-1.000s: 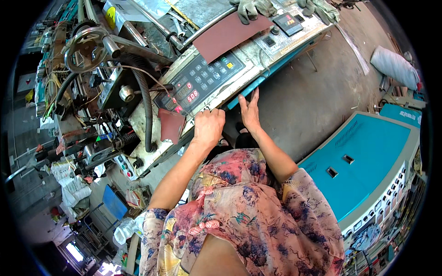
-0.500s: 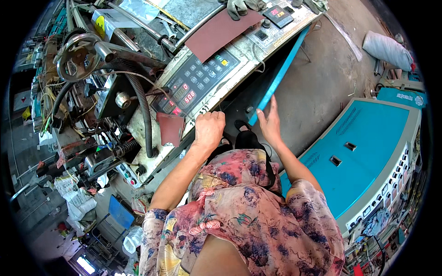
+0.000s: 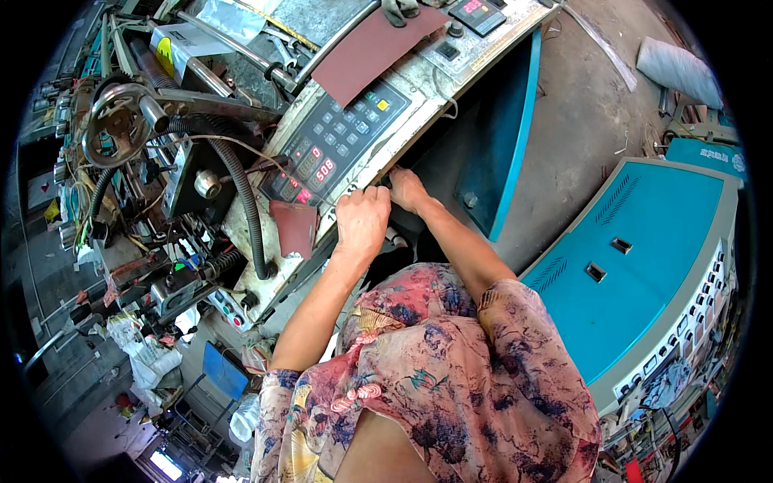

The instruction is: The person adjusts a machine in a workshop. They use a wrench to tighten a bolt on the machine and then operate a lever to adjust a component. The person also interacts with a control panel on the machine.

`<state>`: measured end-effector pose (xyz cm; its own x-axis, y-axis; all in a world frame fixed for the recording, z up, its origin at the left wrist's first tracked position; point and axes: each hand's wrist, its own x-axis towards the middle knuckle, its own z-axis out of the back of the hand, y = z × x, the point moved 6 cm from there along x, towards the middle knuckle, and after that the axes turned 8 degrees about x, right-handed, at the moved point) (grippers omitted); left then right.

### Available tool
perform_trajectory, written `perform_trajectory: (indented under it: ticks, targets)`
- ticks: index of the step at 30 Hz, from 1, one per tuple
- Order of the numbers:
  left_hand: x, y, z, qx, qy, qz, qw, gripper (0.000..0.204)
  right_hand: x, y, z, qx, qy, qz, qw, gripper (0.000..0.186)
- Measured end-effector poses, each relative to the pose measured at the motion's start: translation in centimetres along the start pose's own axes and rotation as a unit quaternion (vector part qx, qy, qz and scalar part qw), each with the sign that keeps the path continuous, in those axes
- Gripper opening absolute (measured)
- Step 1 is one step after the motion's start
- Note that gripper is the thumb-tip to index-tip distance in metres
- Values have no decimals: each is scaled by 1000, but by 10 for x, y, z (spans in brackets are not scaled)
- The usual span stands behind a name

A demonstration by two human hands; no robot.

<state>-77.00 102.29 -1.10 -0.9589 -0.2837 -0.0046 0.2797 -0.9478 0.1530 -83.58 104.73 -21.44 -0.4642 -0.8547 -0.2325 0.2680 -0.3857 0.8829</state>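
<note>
My left hand (image 3: 362, 219) is closed, its fingers curled over the front edge of a worn white machine console (image 3: 427, 95), just below the dark keypad panel (image 3: 342, 129) with red digits. Beside it, my right hand (image 3: 409, 190) reaches in under that edge. Its fingertips are hidden there, so what they touch does not show. Right of my right hand, a teal cabinet door (image 3: 515, 137) stands swung outward from the dark space under the console. A brown-red sheet (image 3: 377, 55) lies over the top of the keypad panel, and a smaller piece of similar sheet (image 3: 293, 229) lies left of my left hand.
A grey glove (image 3: 398, 11) rests on the large sheet. To the left are a metal handwheel (image 3: 121, 127) and a black corrugated hose (image 3: 243, 189). A teal-topped machine with knobs (image 3: 644, 249) stands to the right, and a white sack (image 3: 678, 72) lies beyond it.
My right hand has left the teal door's edge and moved left, under the console edge. The door has swung wider, showing its inner face. My left hand stays at the console edge.
</note>
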Motion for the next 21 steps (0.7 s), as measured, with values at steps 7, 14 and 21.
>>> perform_trajectory:
  ticks: [7,14,21]
  targets:
    - [-1,-26,35,-69,-36,-17,997,8,-94,-13,21,21,15,8,1000,52]
    - [-5,5,119,-182,-204,14,962,20,-52,20,38,28,3,-95,995,55]
    - [-44,39,134,-213,-225,78,948,18,-133,97,199,-232,-305,141,913,49]
